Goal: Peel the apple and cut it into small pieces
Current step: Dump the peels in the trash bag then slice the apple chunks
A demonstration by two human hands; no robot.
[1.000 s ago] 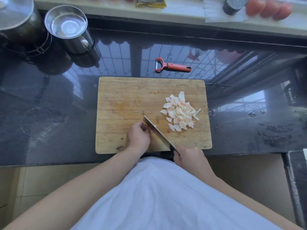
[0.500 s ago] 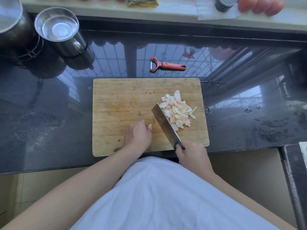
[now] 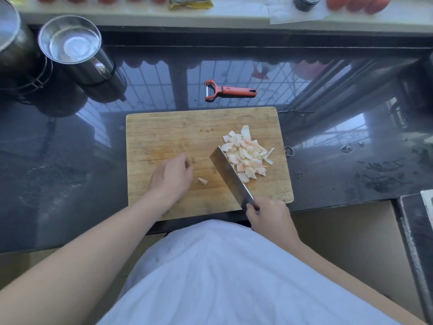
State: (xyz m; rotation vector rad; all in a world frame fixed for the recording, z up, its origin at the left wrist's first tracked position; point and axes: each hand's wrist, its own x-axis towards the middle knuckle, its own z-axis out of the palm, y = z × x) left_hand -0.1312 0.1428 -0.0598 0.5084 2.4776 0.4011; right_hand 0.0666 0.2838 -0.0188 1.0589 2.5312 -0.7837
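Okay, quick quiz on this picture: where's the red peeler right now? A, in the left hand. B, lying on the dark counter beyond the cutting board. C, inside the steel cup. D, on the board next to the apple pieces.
B: the red peeler lies flat on the dark counter just past the far edge of the cutting board, with neither hand touching it.

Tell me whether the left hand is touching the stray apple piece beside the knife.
Apart. In the head view, bare cutting board shows between the left hand and the stray apple piece, which lies alone, left of the knife.
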